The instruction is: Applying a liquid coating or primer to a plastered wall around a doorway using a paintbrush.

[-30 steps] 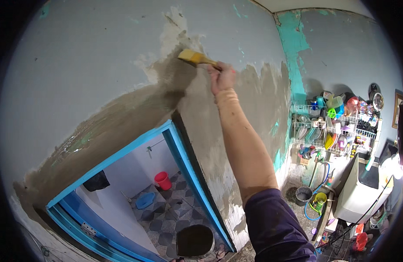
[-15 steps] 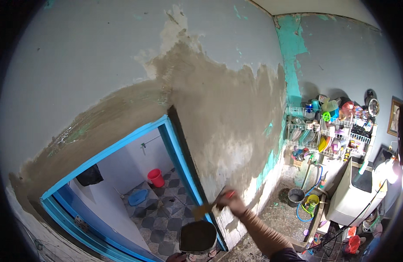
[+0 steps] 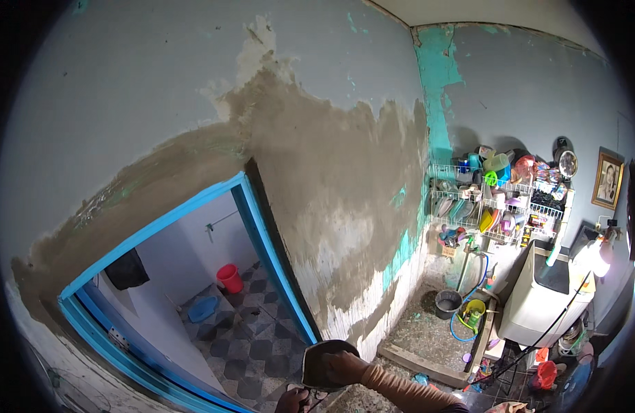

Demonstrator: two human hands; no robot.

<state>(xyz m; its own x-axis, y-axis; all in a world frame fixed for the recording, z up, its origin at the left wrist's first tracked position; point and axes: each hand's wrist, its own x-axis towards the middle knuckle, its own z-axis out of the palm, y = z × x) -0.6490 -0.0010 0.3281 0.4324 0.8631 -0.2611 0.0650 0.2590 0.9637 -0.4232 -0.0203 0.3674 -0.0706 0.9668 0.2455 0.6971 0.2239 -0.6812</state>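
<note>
1. Right hand (image 3: 341,363) low at the near edge, reaching into a dark bucket (image 3: 324,361); whether it grips anything there cannot be told, nor what the bucket holds.
2. Left hand (image 3: 292,400) closed around the bucket's handle from below.
3. Red bucket (image 3: 229,278) on the tiled floor beyond the blue door frame (image 3: 262,241), blue basin (image 3: 203,309) to its left.
4. Wire rack (image 3: 500,199) far right, crowded with coloured dishes.

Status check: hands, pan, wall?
Right hand low, inside the dark pan. Left hand under it at the handle. Grey plaster on the wall, untouched. Nothing between.
</note>
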